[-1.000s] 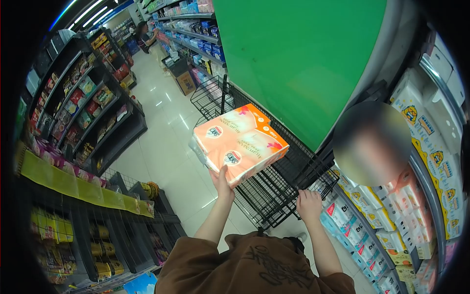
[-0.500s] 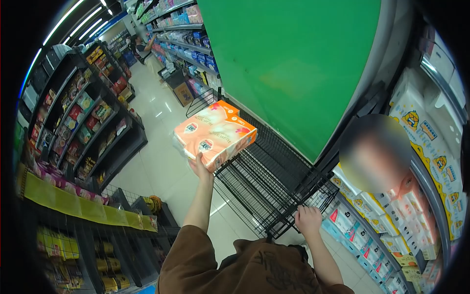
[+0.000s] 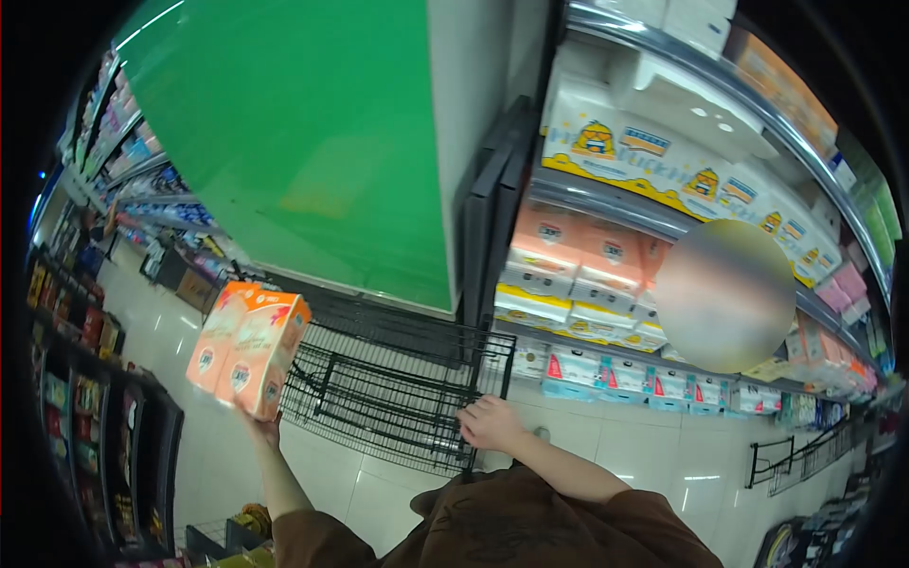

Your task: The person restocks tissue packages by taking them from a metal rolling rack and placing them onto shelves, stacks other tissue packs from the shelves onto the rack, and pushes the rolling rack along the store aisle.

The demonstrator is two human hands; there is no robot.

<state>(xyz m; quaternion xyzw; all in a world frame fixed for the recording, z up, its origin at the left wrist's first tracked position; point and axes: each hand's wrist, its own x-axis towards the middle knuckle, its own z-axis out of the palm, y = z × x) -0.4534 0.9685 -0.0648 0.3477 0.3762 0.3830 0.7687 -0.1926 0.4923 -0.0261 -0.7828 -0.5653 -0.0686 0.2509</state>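
Observation:
My left hand (image 3: 260, 428) grips the lower end of an orange-and-peach pack of tissues (image 3: 241, 350), holding it up at the left. The pack is made of bundled packets in clear wrap and overlaps the left end of a black wire shopping cart (image 3: 379, 402). At the cart's near right corner, my right hand (image 3: 488, 423) is closed on the rim with its fingers curled. The cart's wire floor shows between the two hands.
A large green panel (image 3: 303, 142) stands beyond the cart. Shelves at the right hold white-and-yellow tissue packs (image 3: 653, 156) and peach packs (image 3: 578, 251). Snack racks (image 3: 90, 398) line the left. Another black wire frame (image 3: 795, 459) sits on the floor at far right.
My view has swung to the right, bringing the tissue shelves toward the middle. The pack now appears farther left and more upright, still in my left hand. My right hand stays on the cart.

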